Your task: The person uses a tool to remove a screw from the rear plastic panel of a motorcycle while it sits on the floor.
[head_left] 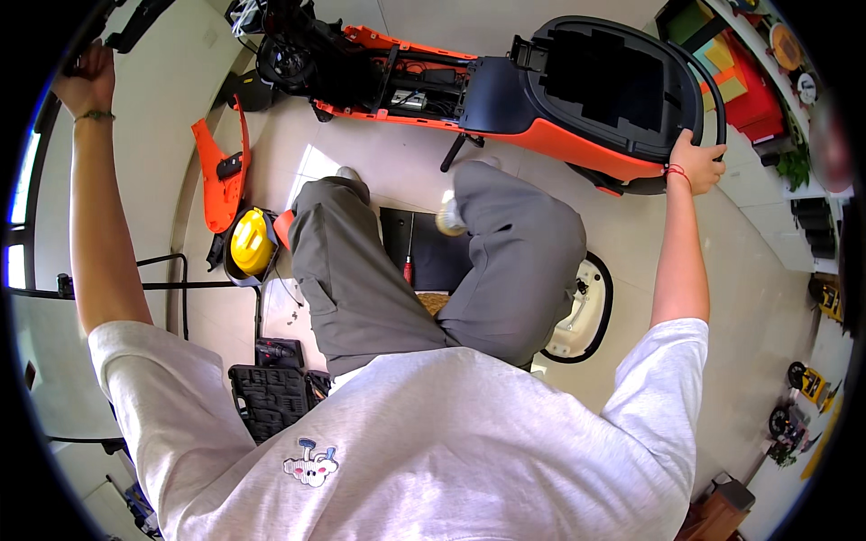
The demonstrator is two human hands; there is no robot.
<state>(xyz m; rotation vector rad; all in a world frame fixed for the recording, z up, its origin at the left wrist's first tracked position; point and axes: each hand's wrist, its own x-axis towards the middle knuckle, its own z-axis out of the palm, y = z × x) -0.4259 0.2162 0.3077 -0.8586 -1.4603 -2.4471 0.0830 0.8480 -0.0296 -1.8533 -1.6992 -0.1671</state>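
Note:
An orange and black scooter (559, 135) stands across the far side, its middle uncovered so the inner frame (419, 86) shows. At the right end, my right hand (695, 164) is closed around the black rear grab rail (719, 113). My left arm reaches to the far left, where my left hand (88, 79) is closed on a black handlebar (140, 25); the dark rim of the picture hides part of its fingers. The open storage well (604, 77) faces up. Between my legs, a red-handled screwdriver (409, 269) lies on a black mat (394, 236).
To the left lie an orange body panel (218, 185) and a yellow helmet (251, 242). A cordless drill (280, 352) sits by a black tool case (271, 397). The upturned seat (577, 316) is beside my right leg. Shelves (776, 207) line the right wall.

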